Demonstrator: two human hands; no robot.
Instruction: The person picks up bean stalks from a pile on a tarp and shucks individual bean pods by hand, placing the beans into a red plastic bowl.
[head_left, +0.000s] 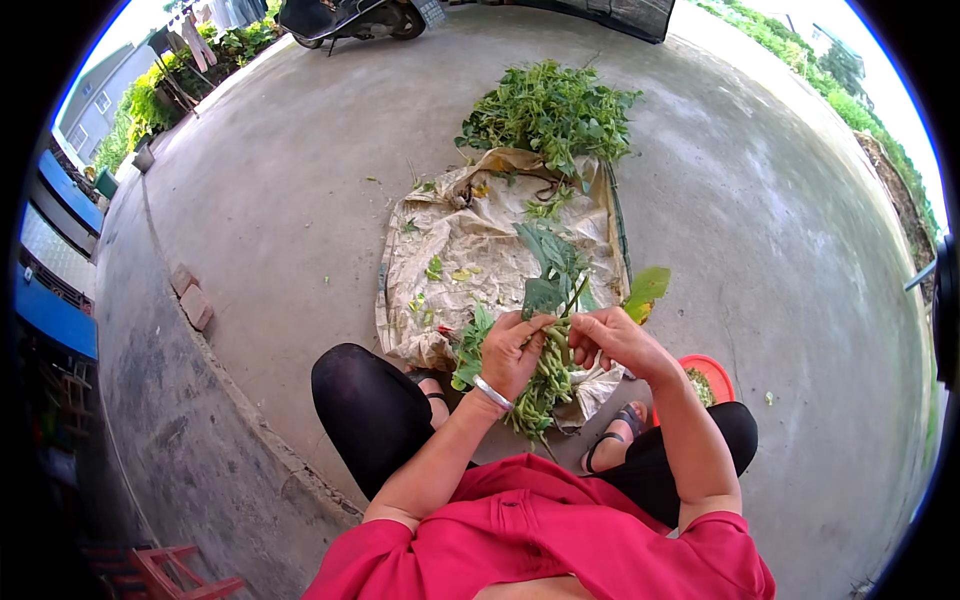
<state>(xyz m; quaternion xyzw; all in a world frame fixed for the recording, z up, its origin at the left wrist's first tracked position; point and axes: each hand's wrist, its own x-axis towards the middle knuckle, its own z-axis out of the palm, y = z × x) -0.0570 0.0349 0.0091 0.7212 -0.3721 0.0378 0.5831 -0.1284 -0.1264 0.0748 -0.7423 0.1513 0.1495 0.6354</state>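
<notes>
My left hand (517, 349), with a silver bangle at the wrist, is closed on a leafy bean plant stem (553, 300). Close by on the right, my right hand (604, 341) has curled fingers at the same plant; whether it grips a pod or stem is unclear. Clusters of green bean pods (544, 394) hang below both hands. Large green leaves stick up above them, and a yellowing leaf (645, 292) shows beyond my right hand. Beneath lies a wrinkled beige woven sack (495, 255) with loose leaves on it.
A heap of bean plants (547, 112) lies at the sack's far end. A red plastic basin (724, 379) holding pale green pieces stands by my right knee. Bricks (195, 304) sit by a raised concrete edge at the left. A scooter (360, 19) is parked at the far side.
</notes>
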